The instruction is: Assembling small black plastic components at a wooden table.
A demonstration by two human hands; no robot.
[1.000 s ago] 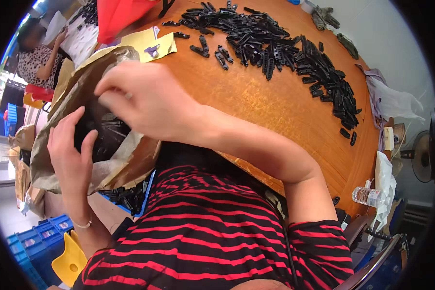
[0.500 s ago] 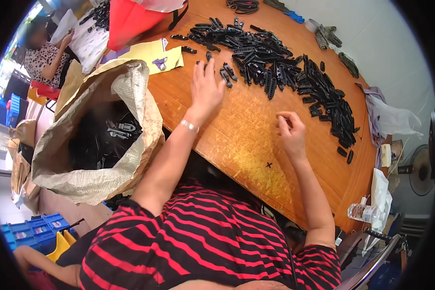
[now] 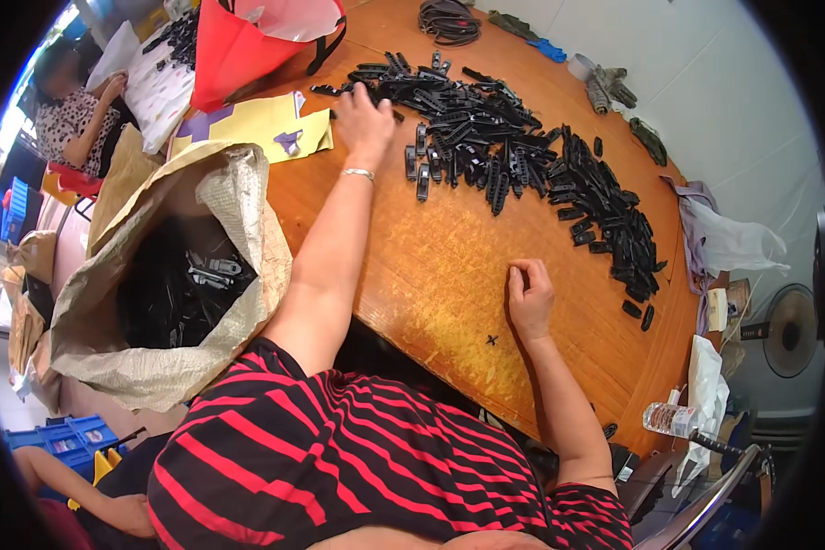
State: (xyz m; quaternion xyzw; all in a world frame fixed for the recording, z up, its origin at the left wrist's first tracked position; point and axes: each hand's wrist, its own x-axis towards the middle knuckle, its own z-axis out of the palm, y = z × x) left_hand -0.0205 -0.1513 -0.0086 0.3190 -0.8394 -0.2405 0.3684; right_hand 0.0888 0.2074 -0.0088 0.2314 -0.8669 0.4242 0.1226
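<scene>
My left hand [image 3: 365, 126] stretches to the far left end of a long pile of black plastic clips [image 3: 467, 110]. Its fingers are spread over a few of these clips and touch them; the fingertips partly cover what lies beneath. Just right of that hand, a small group of black clips [image 3: 423, 163] lies side by side at the pile's near edge. My right hand [image 3: 530, 298] rests above the worn part of the wooden table [image 3: 431, 275], its fingers curled in. Whether anything is inside that curl is hidden.
At my left stands an open woven sack [image 3: 275, 238] with black parts inside. Yellow card [image 3: 247, 128] and a red bag [image 3: 238, 55] lie beyond it. A coil of cable [image 3: 449, 22] is at the back. A bottle [image 3: 671, 419] and a fan [image 3: 788, 330] are right. Another person [image 3: 78, 119] sits far left.
My left hand has moved farther away and left, to the pile's end. More clips now show in the small group. My right hand stays curled in about the same place; the view has shifted slightly.
</scene>
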